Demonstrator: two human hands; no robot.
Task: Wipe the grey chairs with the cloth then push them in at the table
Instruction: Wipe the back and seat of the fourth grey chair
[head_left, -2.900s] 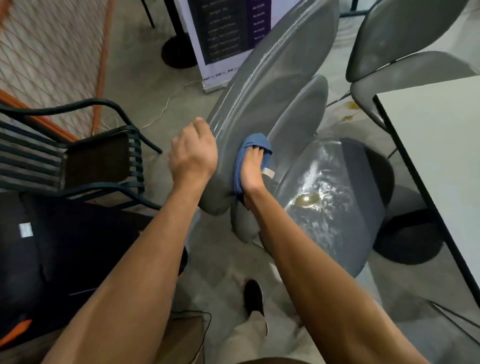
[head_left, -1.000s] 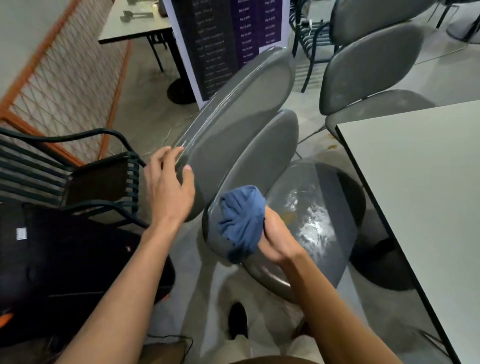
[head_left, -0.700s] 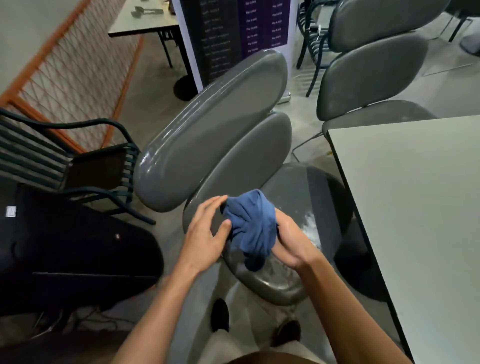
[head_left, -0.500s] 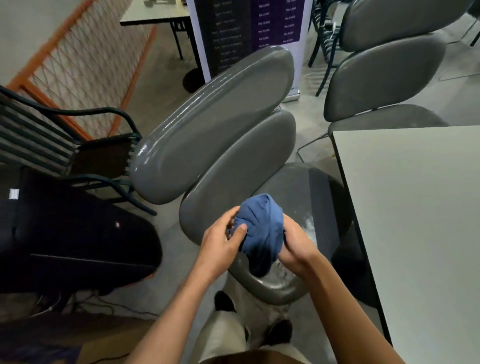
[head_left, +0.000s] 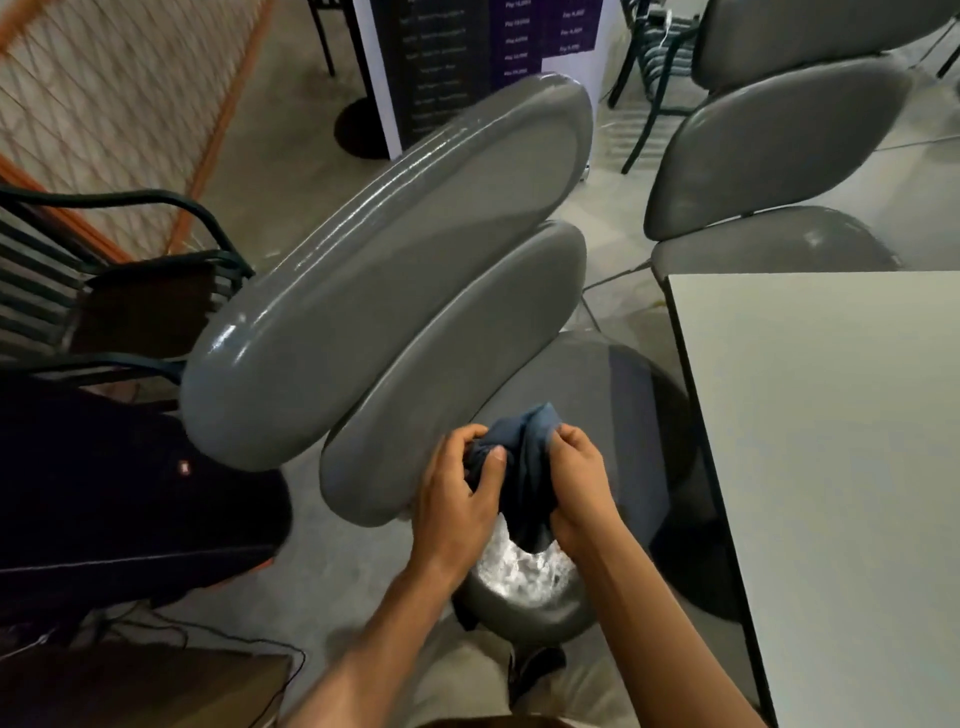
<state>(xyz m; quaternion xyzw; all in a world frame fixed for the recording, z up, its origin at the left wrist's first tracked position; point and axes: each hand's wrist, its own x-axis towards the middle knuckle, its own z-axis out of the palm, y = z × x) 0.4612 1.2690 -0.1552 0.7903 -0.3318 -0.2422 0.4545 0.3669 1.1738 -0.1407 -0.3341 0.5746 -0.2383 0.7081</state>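
- Blue cloth bunched between both hands, held above the front part of the near grey chair's seat.
- Left hand curled round the cloth's left side, thumb pressing into the folds.
- Right hand gripping the cloth's right side, fingers wrapped in.
- Near grey chair: two long back pads, tilted; wet shine on the seat just below the cloth.
- Seat partly under the white table's edge.
- Second grey chair beyond the table's far end.
- Dark metal chair at left.
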